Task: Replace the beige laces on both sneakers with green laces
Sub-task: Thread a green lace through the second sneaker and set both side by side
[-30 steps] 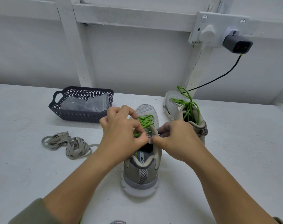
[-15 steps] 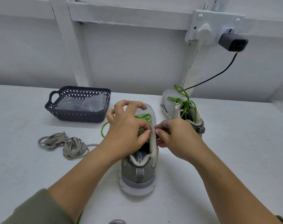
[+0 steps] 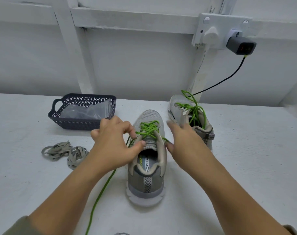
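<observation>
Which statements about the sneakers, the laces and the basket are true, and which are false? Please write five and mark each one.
1. The beige laces lie on the table, left of the near sneaker. True.
2. The far sneaker has no lace. False: a green lace is threaded through it.
3. The basket holds clear plastic. True.
4. The near sneaker lies on its side. False: it stands upright on its sole.
5. A dark charger is plugged into the wall socket. True.
</observation>
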A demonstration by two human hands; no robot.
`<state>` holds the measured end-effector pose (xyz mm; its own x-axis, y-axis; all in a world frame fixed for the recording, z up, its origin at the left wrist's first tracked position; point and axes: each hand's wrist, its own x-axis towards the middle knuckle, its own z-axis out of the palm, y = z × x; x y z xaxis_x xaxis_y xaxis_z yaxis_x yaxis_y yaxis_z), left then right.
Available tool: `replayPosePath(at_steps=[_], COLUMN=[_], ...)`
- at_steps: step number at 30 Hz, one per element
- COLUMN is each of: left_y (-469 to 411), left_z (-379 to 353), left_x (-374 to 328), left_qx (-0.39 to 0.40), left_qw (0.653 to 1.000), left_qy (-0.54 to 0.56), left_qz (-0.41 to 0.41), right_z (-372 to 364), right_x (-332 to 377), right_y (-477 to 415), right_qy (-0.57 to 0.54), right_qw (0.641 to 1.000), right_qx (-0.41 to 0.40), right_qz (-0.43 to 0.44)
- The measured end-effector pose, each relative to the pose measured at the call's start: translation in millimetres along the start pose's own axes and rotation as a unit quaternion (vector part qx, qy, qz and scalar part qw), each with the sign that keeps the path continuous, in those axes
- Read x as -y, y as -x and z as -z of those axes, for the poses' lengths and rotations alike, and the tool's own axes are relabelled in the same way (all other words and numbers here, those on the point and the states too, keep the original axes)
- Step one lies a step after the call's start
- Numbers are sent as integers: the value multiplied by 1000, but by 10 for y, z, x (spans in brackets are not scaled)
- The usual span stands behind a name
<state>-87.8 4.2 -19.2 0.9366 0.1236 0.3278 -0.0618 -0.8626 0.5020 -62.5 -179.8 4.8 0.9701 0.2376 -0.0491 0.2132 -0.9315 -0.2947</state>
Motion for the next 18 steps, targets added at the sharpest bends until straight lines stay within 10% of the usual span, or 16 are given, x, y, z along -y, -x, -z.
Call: replayPosePath(at_steps=[3,7,12,18], left_y=[26,41,35,40], left_z=[20,19,20,9], left_x=[-24,-58,-104,-139], left_qx=[-21,-26,-14,-6], left_qw=[999,997,994,990], left_qy=[6,24,30,38], left_qz=[23,74,104,136], right_z=[29,7,-29,26], right_x=[45,-7,70,-3], right_y=[-59,48,-51,-13], right_qy=[15,123,26,98], right_qw=[998,980,999,992], right_qx=[-10,130,-38,54], right_qz=[56,-89,28,-59])
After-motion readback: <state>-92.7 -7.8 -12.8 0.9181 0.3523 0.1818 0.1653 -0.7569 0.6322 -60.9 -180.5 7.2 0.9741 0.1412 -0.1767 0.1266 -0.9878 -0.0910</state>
